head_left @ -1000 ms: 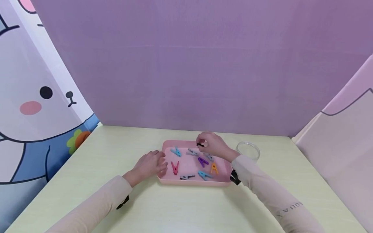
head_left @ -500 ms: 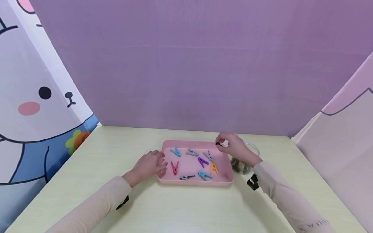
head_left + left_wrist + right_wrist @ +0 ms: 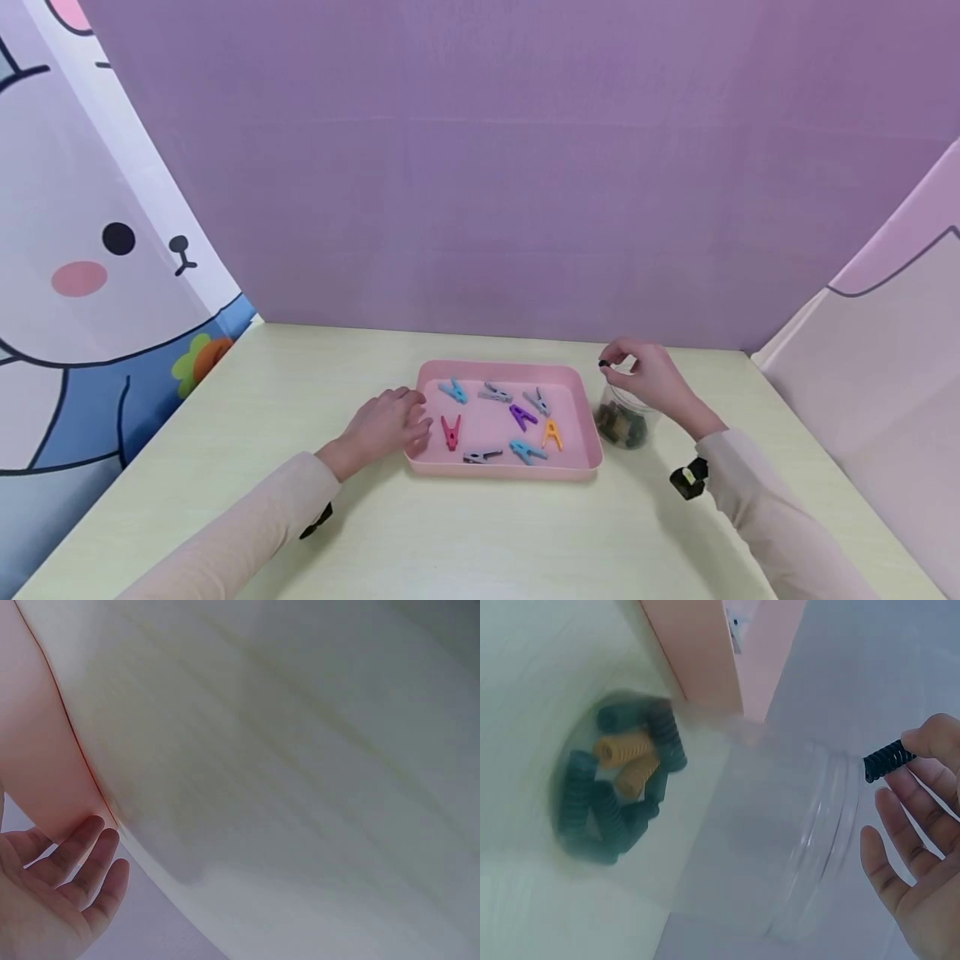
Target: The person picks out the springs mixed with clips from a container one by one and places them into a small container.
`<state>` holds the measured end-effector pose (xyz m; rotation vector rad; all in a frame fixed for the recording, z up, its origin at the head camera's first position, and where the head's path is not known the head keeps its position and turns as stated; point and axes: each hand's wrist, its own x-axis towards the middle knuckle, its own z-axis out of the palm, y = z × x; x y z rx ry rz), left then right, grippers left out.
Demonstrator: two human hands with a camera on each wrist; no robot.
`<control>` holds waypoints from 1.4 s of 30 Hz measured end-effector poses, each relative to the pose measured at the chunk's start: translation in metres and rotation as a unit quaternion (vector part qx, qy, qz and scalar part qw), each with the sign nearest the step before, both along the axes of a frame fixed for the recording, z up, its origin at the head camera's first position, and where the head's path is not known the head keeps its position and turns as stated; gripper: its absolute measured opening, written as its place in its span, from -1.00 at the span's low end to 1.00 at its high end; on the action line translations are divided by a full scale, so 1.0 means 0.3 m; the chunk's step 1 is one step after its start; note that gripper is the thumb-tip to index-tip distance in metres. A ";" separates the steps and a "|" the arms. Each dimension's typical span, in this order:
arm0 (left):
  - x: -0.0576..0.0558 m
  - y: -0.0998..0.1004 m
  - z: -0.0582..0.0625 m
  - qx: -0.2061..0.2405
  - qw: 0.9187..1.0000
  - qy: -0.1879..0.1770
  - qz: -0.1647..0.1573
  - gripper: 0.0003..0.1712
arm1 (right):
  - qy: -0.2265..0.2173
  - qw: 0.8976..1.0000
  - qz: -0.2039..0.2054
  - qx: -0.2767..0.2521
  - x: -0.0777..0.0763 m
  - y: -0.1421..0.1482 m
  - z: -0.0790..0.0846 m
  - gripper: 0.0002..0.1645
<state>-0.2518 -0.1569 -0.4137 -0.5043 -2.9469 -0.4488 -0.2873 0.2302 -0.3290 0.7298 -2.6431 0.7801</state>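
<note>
In the head view my right hand pinches a small black coil spring between thumb and fingertips, over the mouth of a clear jar. The right wrist view shows the spring right at the jar's rim. At the bottom of the jar lie several dark springs and two yellow springs. My left hand rests at the left end of the pink tray, its relaxed fingers touching the edge.
Several clothespins lie spread in the tray, among them a red clothespin, a purple clothespin and a yellow clothespin. The pale table meets a purple backdrop behind. The jar stands close to the tray's right end.
My right hand has carried the black spring rightward from above the tray to above the jar. The left hand and the clothespins have stayed where they were.
</note>
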 end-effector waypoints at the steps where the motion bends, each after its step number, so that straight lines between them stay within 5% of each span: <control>1: -0.001 0.000 -0.001 0.001 1.000 -0.002 0.001 -0.51 | 0.005 1.000 -0.002 -0.004 0.000 0.010 -0.002 -0.87; 9: 0.000 0.004 0.002 0.001 1.000 -0.007 0.006 -0.51 | 0.034 0.999 -0.022 -0.025 0.002 0.068 -0.021 -0.88; 30: 0.002 0.006 0.000 0.006 1.000 -0.015 0.010 -0.52 | 0.015 0.998 -0.046 -0.028 0.021 0.104 -0.102 -0.86; 42: 0.002 0.004 0.001 0.002 1.000 0.001 0.004 -0.52 | 0.023 0.999 -0.038 -0.020 0.017 0.101 -0.103 -0.88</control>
